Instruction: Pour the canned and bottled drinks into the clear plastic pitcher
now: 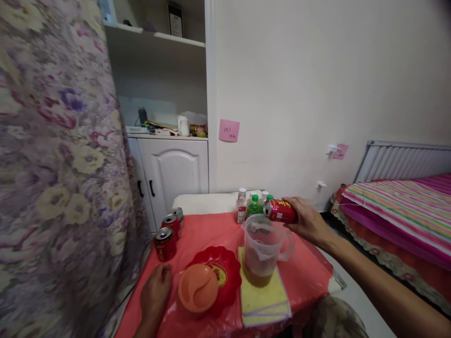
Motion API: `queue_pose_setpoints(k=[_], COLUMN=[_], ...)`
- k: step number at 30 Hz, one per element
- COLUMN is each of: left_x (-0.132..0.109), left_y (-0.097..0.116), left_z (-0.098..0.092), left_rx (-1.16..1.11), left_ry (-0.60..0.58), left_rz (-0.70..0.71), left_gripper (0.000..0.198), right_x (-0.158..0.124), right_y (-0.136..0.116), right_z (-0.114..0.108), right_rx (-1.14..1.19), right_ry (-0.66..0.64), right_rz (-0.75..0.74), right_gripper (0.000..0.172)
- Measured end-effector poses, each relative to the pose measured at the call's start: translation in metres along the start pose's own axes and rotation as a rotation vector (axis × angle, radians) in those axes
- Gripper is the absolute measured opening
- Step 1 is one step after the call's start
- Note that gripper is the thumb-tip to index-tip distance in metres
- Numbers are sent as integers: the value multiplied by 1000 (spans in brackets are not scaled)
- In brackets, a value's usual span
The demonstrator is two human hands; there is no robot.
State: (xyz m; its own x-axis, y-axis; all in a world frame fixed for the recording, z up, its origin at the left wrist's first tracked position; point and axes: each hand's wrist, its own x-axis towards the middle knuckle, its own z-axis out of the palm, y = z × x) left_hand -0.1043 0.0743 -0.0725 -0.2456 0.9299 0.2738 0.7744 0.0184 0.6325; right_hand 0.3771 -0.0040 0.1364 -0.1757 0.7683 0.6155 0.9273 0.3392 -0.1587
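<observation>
My right hand (306, 219) grips a red drink can (283, 211) tipped on its side, its open top facing left above the rim of a clear plastic measuring jug (260, 249). Brownish liquid covers the jug's bottom. Under the jug lies a folded yellow cloth (264, 303). My left hand (157, 288) rests on the table with curled fingers and nothing visible in them, near a standing red can (165, 244). To its right, an orange bowl (198, 288) sits partly over a red scalloped plate (229, 272).
Another red can (171, 224) and a greenish can (178, 216) stand at the table's left edge. Several small bottles, including a green-capped bottle (254, 205), are behind the jug. A red cover (207, 227) lies on the table. A floral curtain (66, 164) hangs left; a bed (405, 206) is right.
</observation>
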Motion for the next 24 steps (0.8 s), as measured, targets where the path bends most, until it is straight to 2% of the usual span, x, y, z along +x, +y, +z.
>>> queue_pose_setpoints(k=[24], left_x=[0], left_y=[2], left_z=[1], left_rx=[21], left_ry=[-11], left_rz=[-18], left_gripper=[21], right_x=[7], right_y=[-4], right_z=[-9], right_rx=[-84], right_ry=[-19], right_rz=[-47], right_gripper=[63])
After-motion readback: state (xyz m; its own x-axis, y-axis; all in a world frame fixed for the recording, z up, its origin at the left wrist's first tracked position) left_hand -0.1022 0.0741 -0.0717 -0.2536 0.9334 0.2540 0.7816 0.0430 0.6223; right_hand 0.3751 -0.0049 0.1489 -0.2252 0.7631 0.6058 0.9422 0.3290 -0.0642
